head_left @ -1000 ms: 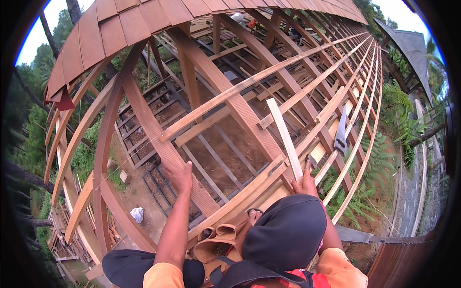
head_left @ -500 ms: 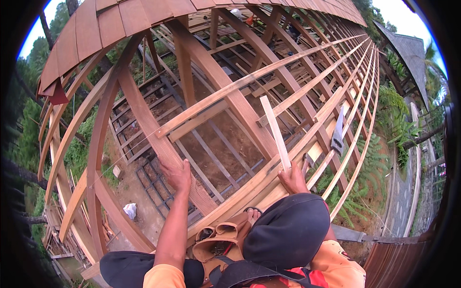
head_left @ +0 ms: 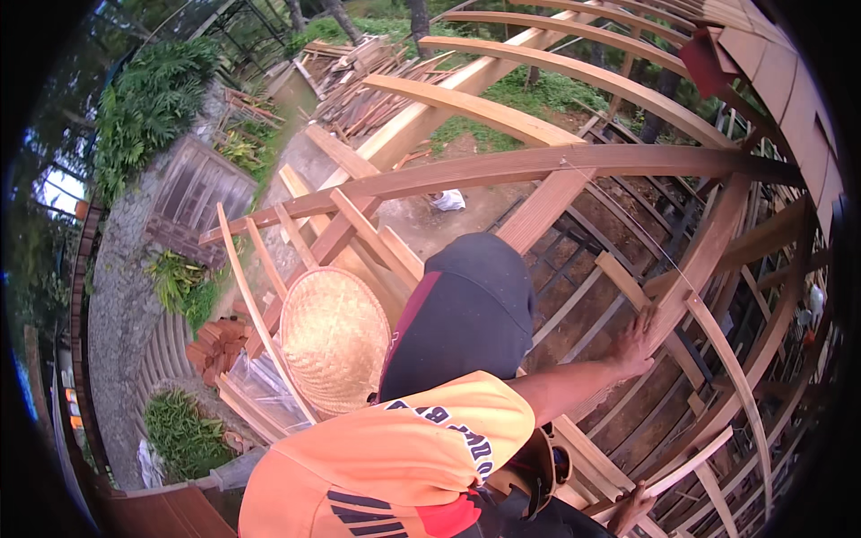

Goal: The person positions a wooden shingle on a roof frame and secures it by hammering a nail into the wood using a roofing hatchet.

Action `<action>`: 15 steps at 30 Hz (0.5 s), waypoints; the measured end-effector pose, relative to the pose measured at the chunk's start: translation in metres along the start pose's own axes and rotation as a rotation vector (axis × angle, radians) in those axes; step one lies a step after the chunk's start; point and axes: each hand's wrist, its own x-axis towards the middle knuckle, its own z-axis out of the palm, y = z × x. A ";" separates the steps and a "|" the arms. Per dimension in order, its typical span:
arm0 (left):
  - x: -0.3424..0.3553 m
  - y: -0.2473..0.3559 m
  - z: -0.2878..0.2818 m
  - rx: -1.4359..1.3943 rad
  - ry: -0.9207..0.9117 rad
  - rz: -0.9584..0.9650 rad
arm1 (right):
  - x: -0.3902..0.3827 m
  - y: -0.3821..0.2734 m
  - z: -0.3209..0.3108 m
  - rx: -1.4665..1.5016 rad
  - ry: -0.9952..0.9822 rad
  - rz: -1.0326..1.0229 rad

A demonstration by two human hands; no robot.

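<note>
Left fingers (head_left: 645, 325) spread against brown rafter (head_left: 710, 240); right fingers (head_left: 636, 494) at pale strip (head_left: 691, 462), partly hidden, grip unclear.

Daylight falls on a grey path (head_left: 121, 296) bordered by leafy shrubs (head_left: 152, 117), with a timber pile (head_left: 386, 99) near tree trunks (head_left: 419, 22).

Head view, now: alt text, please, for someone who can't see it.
A person in an orange shirt, in an open timber frame above the ground, rests the left hand on a reddish-brown beam, with the right hand at a pale wooden strip, grip unclear. A woven hat shows left of centre; a lumber pile lies beyond.
</note>
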 end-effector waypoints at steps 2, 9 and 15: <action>-0.012 -0.028 0.005 0.007 0.142 0.001 | -0.005 -0.035 -0.011 -0.160 -0.051 0.036; -0.030 -0.008 -0.011 -0.191 0.191 -0.065 | 0.064 -0.011 -0.027 0.166 -0.021 0.042; -0.008 -0.016 -0.018 -0.256 0.059 -0.276 | 0.054 -0.075 -0.029 0.299 -0.126 0.049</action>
